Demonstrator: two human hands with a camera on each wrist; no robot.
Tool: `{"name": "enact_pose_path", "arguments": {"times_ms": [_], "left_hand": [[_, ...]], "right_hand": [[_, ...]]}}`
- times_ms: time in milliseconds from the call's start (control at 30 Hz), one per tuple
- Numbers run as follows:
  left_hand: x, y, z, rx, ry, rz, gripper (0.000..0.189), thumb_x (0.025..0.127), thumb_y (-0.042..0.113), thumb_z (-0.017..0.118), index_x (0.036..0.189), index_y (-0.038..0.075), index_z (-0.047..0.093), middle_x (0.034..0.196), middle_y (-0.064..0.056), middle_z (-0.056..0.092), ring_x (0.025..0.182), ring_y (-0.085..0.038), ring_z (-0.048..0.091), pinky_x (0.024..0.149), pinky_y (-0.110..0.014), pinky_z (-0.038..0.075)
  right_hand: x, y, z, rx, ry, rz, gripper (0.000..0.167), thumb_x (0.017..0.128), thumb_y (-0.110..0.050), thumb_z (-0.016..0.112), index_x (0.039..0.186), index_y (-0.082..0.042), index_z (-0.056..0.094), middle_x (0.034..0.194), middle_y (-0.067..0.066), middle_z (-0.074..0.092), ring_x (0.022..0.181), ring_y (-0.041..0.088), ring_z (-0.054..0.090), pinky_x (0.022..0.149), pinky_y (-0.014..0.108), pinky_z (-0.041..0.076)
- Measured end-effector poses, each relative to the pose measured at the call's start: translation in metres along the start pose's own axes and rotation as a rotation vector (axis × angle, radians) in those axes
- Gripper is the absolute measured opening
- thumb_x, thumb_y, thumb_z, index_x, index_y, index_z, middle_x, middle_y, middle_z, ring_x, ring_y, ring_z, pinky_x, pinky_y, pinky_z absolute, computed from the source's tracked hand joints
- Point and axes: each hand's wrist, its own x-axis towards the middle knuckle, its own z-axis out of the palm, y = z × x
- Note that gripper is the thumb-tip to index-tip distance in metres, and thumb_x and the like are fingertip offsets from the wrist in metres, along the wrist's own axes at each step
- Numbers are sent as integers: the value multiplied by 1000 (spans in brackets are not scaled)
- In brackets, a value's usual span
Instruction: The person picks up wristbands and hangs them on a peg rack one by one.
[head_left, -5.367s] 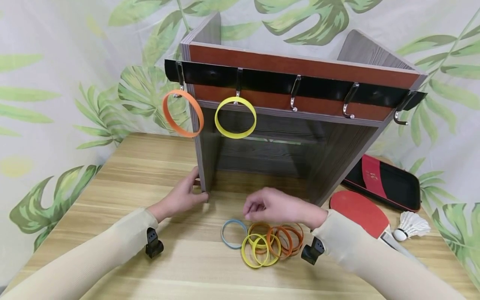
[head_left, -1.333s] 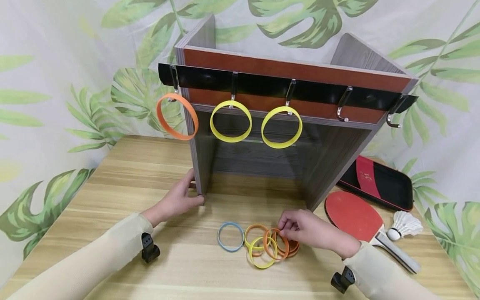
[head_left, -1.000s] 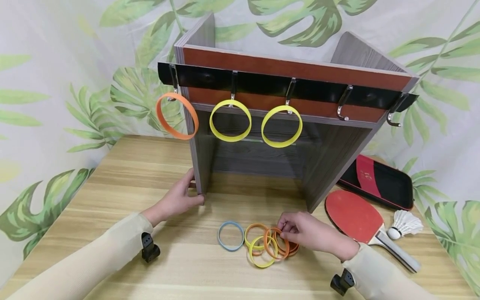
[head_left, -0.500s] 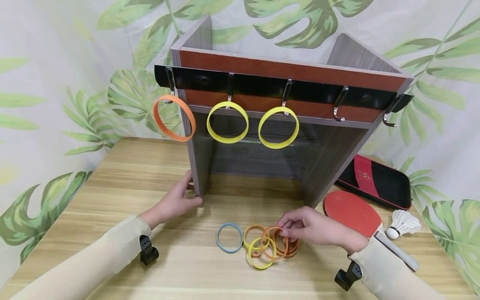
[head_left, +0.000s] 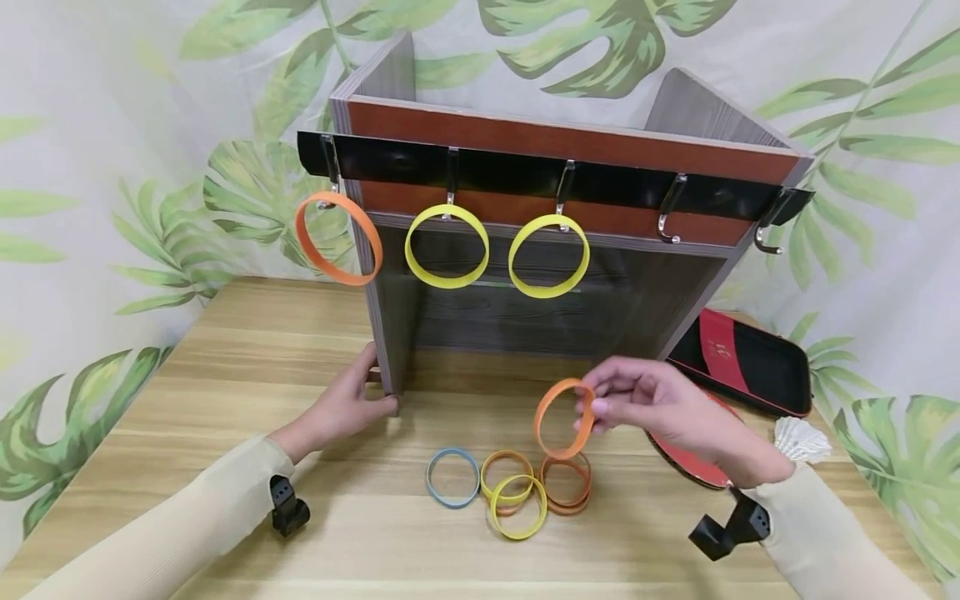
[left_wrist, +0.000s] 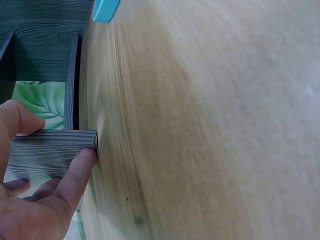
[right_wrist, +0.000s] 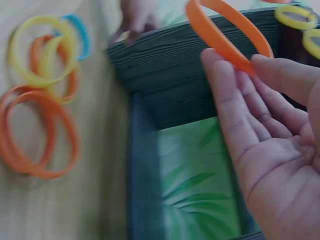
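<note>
My right hand (head_left: 667, 408) pinches an orange wristband (head_left: 542, 415) between thumb and fingers, raised above the table in front of the shelf. In the right wrist view the thumb presses the band (right_wrist: 220, 42) against the fingertips. My left hand (head_left: 337, 417) grips the lower front edge of the grey wooden shelf's left side panel (left_wrist: 55, 145), thumb and fingers on either side of it. From the black hook rail (head_left: 510, 167) hang an orange wristband (head_left: 302, 237) and two yellow wristbands (head_left: 410, 258), on the three leftmost hooks. The two right hooks (head_left: 667, 225) hold nothing.
Below the right hand lie a blue wristband (head_left: 430, 479) and an overlapping pile of yellow wristbands (head_left: 542, 512) and orange wristbands (head_left: 587, 483). Right of the shelf are a black-and-red case (head_left: 772, 362), a partly hidden red paddle (head_left: 693, 462) and a shuttlecock (head_left: 802, 440).
A second yellow wristband has come onto the third hook since the oldest frame. More recently my right hand has lifted an orange wristband up from the pile. The left hand stays on the panel.
</note>
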Motion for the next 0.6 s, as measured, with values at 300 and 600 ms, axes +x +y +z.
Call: {"name": "enact_pose_path", "arguments": {"times_ms": [300,600], "left_hand": [[-1,1,-2,16,7,1,82,87,-5,71,159,1,31,142,-31,55,122,-48,64,99,-55,52],[-1,-1,-1,13,-7,-22,85,87,-4,70,161,5,29,146,-30,53,124,-47,62,100,-55,52]], "right_hand": [[-6,-42,-7,259,193,-265,32,103,16,42,124,0,61,118,11,78,108,23,78,90,32,62],[-3,-66,-1,364,443,-436,28,105,12,44,122,-1,62,114,14,79,107,22,77,90,31,62]]}}
